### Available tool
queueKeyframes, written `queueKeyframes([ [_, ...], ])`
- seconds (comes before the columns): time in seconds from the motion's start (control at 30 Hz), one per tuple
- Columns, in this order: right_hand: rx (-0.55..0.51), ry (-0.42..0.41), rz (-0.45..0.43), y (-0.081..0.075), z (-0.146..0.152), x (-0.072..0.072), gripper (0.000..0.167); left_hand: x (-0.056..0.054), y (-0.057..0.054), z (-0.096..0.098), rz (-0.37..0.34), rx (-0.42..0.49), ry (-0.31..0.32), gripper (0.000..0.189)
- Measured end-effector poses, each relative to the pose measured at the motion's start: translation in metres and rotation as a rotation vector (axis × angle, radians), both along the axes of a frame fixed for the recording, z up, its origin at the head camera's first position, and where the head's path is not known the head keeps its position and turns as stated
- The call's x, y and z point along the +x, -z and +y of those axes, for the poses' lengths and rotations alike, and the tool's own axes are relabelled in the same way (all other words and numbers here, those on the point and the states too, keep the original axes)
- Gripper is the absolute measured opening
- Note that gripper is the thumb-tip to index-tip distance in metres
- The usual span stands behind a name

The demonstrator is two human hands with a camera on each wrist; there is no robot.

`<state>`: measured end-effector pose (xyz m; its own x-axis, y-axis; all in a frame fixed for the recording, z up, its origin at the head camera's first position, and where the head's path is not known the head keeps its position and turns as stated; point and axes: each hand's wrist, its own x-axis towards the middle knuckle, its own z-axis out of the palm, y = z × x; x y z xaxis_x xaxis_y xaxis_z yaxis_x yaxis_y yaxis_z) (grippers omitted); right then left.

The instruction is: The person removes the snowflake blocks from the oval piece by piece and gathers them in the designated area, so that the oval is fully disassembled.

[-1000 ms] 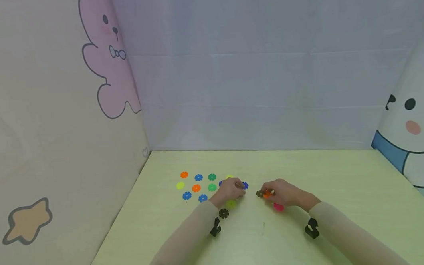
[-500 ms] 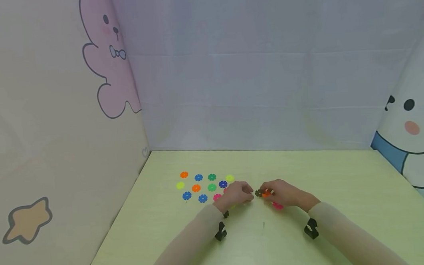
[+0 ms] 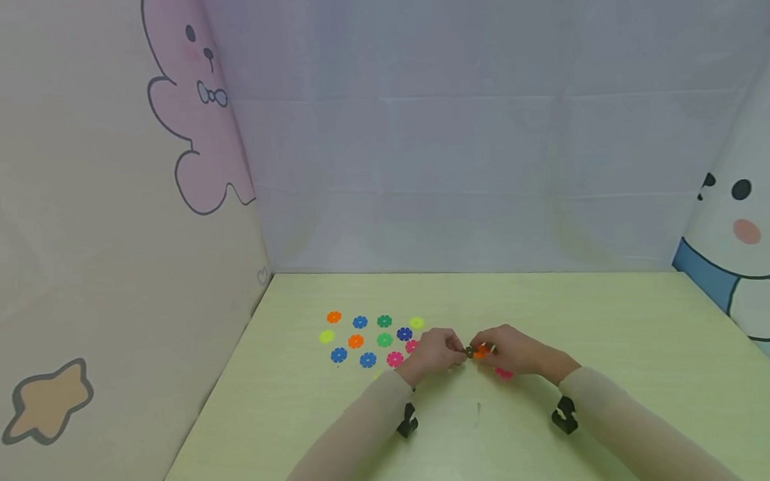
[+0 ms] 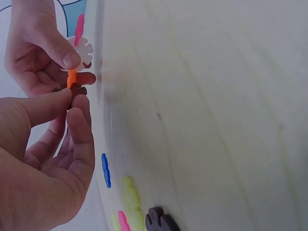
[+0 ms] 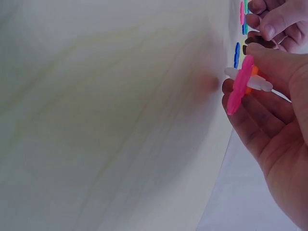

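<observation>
My right hand holds a small joined chain of plastic snowflake discs with notched rims. An orange disc is between its thumb and fingers, and a whitish disc and a pink disc stick out on the wrist side. At the chain's other end is a brown disc, set against the orange one. My left hand pinches that brown disc between thumb and forefinger, the two hands almost meeting above the table. Fingers partly cover the joint between brown and orange.
Several loose snowflake discs lie flat on the pale table left of the hands, among them a green disc and an orange one. A dark disc lies below the left forearm. A white cloth hangs behind.
My left hand has moved right, from beside a dark blue disc to the brown disc, and now pinches it. My right hand has hardly moved, with the chain still held.
</observation>
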<state>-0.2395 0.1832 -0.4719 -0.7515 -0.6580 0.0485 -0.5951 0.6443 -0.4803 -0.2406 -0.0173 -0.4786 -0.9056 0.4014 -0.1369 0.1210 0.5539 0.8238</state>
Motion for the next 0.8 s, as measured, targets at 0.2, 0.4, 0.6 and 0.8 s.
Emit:
queueKeyframes([
  [0.2, 0.001, 0.027, -0.009, 0.0001, 0.0001, -0.0001, 0.026, 0.0009, -0.0006, -0.0003, -0.006, -0.015, -0.005, 0.010],
  [0.4, -0.023, 0.070, -0.066, 0.0028, 0.0012, 0.0005, 0.033, 0.0039, 0.0011, -0.0019, 0.017, -0.028, -0.003, 0.011],
  [0.6, -0.028, 0.090, -0.086, 0.0037, 0.0016, 0.0005, 0.031, 0.0040, 0.0017, -0.0033, 0.056, -0.018, -0.015, 0.012],
  [0.8, -0.037, 0.064, -0.050, 0.0021, 0.0020, -0.0006, 0.024, 0.0036, -0.0022, -0.0037, 0.073, -0.024, -0.009, 0.009],
])
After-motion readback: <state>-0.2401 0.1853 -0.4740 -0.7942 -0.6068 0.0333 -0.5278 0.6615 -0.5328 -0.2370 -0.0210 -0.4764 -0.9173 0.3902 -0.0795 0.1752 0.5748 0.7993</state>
